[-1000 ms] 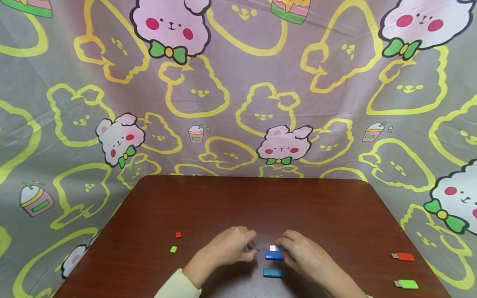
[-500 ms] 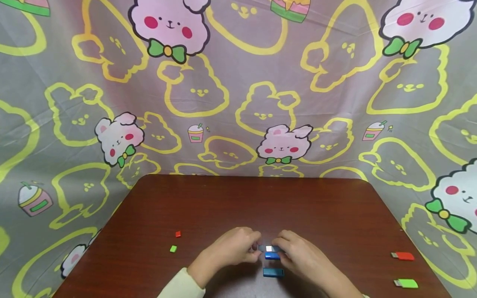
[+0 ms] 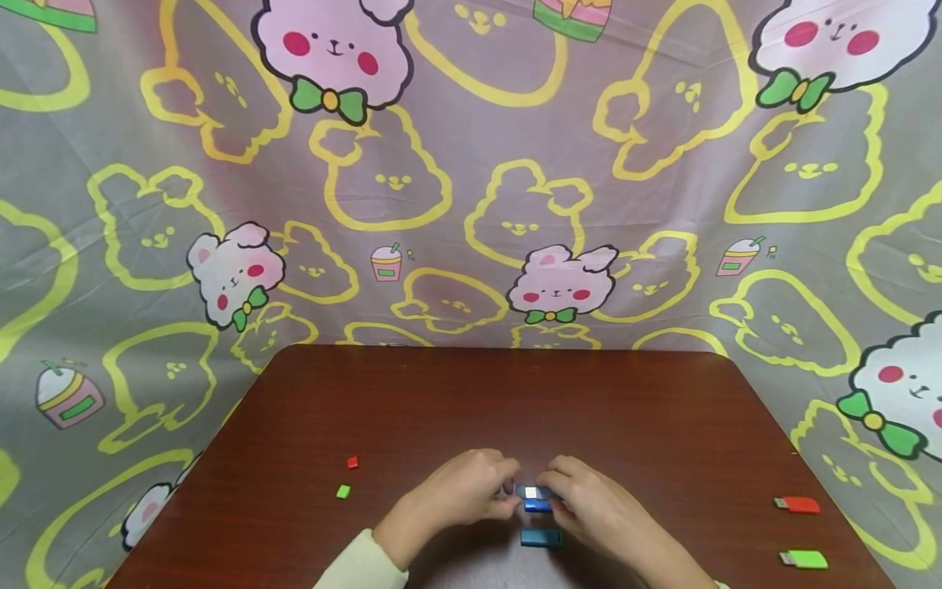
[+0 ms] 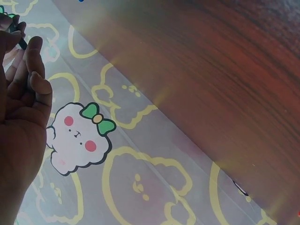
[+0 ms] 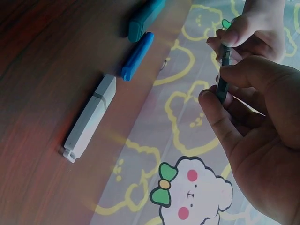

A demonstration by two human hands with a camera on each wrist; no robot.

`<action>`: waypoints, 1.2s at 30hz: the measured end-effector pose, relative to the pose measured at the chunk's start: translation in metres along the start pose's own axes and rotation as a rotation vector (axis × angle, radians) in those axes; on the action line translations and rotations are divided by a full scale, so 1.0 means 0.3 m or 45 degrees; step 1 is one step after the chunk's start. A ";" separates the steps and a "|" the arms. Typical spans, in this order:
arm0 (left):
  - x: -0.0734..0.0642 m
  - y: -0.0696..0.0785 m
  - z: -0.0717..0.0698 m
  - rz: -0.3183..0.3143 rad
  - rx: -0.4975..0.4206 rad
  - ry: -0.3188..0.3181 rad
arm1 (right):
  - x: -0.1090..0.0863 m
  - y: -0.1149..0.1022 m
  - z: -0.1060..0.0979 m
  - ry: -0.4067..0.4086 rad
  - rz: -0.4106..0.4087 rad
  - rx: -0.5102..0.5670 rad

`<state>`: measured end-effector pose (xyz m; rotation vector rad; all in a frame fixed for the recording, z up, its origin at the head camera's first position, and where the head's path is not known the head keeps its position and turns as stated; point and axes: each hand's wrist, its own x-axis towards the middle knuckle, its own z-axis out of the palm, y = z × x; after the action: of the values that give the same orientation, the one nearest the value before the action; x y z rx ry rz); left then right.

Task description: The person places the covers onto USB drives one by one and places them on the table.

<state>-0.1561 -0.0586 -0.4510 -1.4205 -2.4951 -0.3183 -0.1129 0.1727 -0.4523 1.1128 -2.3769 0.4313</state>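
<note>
In the head view my left hand point(image 3: 474, 487) pinches a small dark cap at the left end of a dark USB stick point(image 5: 224, 77). My right hand point(image 3: 592, 499) grips that stick's body between thumb and fingers. A bright square, seemingly the metal plug, shows between the two hands. How far the cap covers the plug I cannot tell. Just nearer the person lie a blue USB stick point(image 3: 537, 506) and a teal USB stick point(image 3: 540, 538). The right wrist view also has a white USB stick point(image 5: 91, 119) on the table; in the head view it is hidden.
A red cap point(image 3: 352, 462) and a green cap point(image 3: 343, 492) lie at the left of the brown table point(image 3: 471, 401). On the right side are an uncapped red USB stick point(image 3: 798, 505) and an uncapped green one point(image 3: 805, 559). Patterned fabric point(image 3: 456, 204) hangs around the back and sides.
My hands have come closer together: the cap in the left hand has moved right to meet the plug end, and the stick has shifted slightly left. The sticks on the table have not moved.
</note>
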 end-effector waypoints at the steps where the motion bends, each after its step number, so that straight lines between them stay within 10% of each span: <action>1: 0.000 0.001 -0.001 0.000 -0.003 0.001 | -0.001 0.000 0.000 -0.005 0.003 0.003; 36: -0.023 0.033 -0.025 -0.080 -0.220 0.029 | 0.020 -0.025 0.011 0.068 -0.028 0.065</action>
<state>-0.1433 -0.0615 -0.4454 -1.3927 -2.5506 -0.5717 -0.1114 0.1628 -0.4510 1.1349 -2.3168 0.5106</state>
